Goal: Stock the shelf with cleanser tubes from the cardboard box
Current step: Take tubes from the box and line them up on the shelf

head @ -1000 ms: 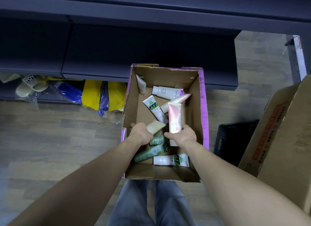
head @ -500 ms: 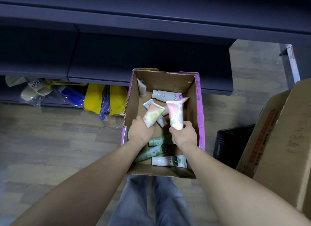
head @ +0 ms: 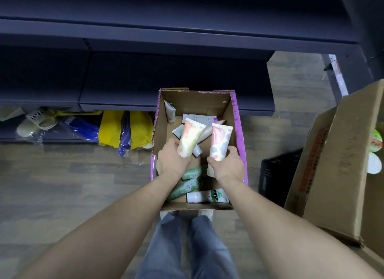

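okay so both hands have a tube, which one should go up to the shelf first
Probably the left hand: its pastel tube is fully lifted above the cardboard box, while the right hand grips its pink tube lower. Both look similarly close to the shelf.

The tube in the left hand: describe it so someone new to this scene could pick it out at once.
Find the open cardboard box with purple edges on the floor before the dark shelf. Two hands hover over it, each gripping a pastel tube. The left hand holds the tube with peach fading to yellow-green, tilted right; the right hand's tube is pink with blue spots and stands straighter.
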`<act>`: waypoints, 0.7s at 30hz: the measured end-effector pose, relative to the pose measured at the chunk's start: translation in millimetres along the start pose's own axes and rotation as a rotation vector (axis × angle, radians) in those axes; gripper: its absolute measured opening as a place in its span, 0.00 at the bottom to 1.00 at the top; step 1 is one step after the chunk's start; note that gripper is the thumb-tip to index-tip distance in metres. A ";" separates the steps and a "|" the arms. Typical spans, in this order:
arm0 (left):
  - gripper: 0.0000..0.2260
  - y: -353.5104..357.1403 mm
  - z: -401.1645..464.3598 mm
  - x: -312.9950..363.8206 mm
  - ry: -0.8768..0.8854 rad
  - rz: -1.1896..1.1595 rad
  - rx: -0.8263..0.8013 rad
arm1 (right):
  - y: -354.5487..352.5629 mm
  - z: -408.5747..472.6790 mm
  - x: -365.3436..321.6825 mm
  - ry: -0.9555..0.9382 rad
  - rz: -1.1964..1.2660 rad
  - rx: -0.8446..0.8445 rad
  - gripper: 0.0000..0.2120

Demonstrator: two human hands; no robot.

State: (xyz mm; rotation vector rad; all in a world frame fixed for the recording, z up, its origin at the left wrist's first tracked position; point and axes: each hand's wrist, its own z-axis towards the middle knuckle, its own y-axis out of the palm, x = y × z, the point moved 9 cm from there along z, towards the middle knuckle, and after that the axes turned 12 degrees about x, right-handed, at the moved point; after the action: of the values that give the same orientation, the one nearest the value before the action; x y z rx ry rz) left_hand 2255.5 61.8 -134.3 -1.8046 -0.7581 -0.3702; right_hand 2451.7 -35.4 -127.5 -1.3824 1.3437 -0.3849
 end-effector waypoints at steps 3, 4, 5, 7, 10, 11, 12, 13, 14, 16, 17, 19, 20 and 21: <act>0.18 -2.9 -5.2 3.4 0.003 0.000 0.003 | -8.8 -9.2 -6.8 -0.053 0.035 0.059 0.24; 0.18 -3.7 -6.5 5.0 0.018 0.008 0.005 | -10.8 -12.2 -8.7 -0.061 0.039 0.068 0.24; 0.19 -5.5 -7.4 7.1 0.032 0.017 0.007 | -12.8 -14.2 -10.9 -0.066 0.044 0.074 0.24; 0.20 -10.5 -9.8 10.6 0.056 0.030 0.014 | -17.9 -18.8 -14.6 -0.074 0.065 0.087 0.23; 0.22 -23.8 -14.2 15.0 0.075 0.049 0.054 | -27.7 -24.8 -22.1 -0.114 0.108 0.099 0.22; 0.23 -30.0 -16.4 15.9 0.075 0.054 0.072 | -31.9 -27.5 -24.5 -0.130 0.118 0.105 0.21; 0.23 -36.4 -18.5 17.1 0.078 0.056 0.090 | -36.7 -30.2 -26.8 -0.143 0.123 0.112 0.21; 0.24 -42.7 -20.9 19.2 0.084 0.060 0.106 | -42.6 -33.1 -29.0 -0.155 0.128 0.122 0.20; 0.25 -48.9 -23.4 22.2 0.099 0.068 0.121 | -49.1 -36.1 -31.2 -0.164 0.134 0.131 0.20; 0.27 -61.2 -28.7 31.3 0.132 0.079 0.150 | -63.5 -42.1 -35.1 -0.173 0.157 0.152 0.20; 0.29 -68.8 -32.8 36.1 0.142 0.073 0.166 | -71.9 -46.4 -37.1 -0.180 0.172 0.162 0.20; 0.30 -86.6 -41.9 47.3 0.156 0.048 0.203 | -89.1 -54.3 -43.0 -0.199 0.201 0.182 0.20; 0.31 -95.5 -45.7 53.1 0.162 0.033 0.220 | -95.5 -56.3 -46.5 -0.207 0.212 0.194 0.20; 0.30 -106.8 -51.0 59.5 0.172 0.015 0.241 | -104.3 -60.0 -51.4 -0.220 0.223 0.210 0.21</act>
State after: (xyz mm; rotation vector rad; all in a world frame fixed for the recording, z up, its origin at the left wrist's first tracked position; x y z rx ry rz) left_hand 2235.6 55.2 -3.5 -1.5306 -0.6389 -0.4008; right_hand 2437.6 -47.1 2.1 -1.0562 1.2222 -0.2106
